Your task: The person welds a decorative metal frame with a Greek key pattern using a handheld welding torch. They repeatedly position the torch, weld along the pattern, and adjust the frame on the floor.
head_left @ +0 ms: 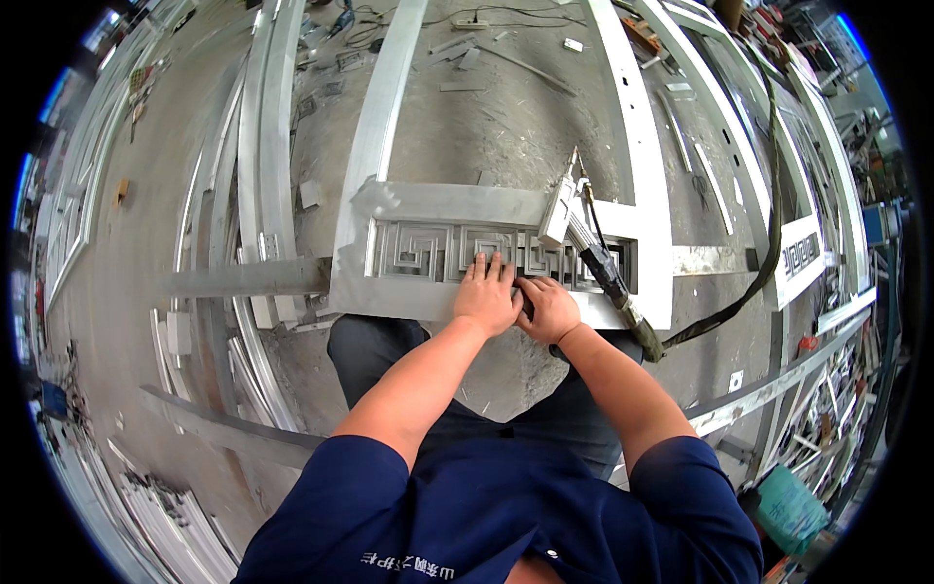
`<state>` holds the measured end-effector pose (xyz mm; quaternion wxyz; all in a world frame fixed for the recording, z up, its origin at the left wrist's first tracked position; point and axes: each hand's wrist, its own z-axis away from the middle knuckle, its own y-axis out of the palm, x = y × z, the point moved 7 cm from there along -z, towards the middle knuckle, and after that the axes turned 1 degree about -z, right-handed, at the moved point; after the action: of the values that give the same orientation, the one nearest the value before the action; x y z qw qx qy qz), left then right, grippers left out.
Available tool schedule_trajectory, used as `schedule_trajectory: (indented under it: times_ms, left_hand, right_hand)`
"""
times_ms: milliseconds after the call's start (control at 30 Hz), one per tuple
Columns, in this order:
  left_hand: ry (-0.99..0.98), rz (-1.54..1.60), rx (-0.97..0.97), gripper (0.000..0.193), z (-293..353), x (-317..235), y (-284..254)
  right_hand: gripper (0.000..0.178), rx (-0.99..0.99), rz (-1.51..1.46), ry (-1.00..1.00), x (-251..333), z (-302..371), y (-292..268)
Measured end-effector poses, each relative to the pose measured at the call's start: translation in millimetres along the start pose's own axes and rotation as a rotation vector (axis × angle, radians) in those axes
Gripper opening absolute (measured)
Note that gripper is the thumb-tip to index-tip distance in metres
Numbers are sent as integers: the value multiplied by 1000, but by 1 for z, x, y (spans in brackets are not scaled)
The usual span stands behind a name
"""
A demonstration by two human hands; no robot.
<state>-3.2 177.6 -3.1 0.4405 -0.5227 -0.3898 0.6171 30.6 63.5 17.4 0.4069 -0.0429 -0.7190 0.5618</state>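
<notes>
A silver metal frame end (pixel 443 297) lies across in front of me, with a Greek-key fretwork panel (pixel 413 251) set in its rectangular opening. My left hand (pixel 489 295) rests on the lower edge of the fretwork, fingers stretched out and lying flat. Right beside it, my right hand (pixel 551 308) is on the frame's near rail with its fingers bent toward the left hand. What those fingers hold, if anything, is hidden. A hand-held torch-like tool (pixel 562 209) with a white body and dark grip lies slantwise over the panel's right part, apart from my right hand.
A thick dark cable (pixel 730 316) runs from the tool to the right and up. Long metal rails (pixel 389 88) extend away from the panel. Crossbars (pixel 248 279) stick out at the left. Offcuts (pixel 525 68) litter the concrete floor. A second fretwork piece (pixel 800 253) stands at right.
</notes>
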Motion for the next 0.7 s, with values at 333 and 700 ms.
schedule_trajectory:
  times_ms: [333, 700]
  left_hand:
    - [-16, -49, 53, 56, -1, -4, 3]
    - [-33, 6, 61, 65, 1, -5, -5]
  right_hand:
    - [64, 20, -159, 81, -8, 0, -2]
    - [38, -471, 45, -1, -11, -3, -97]
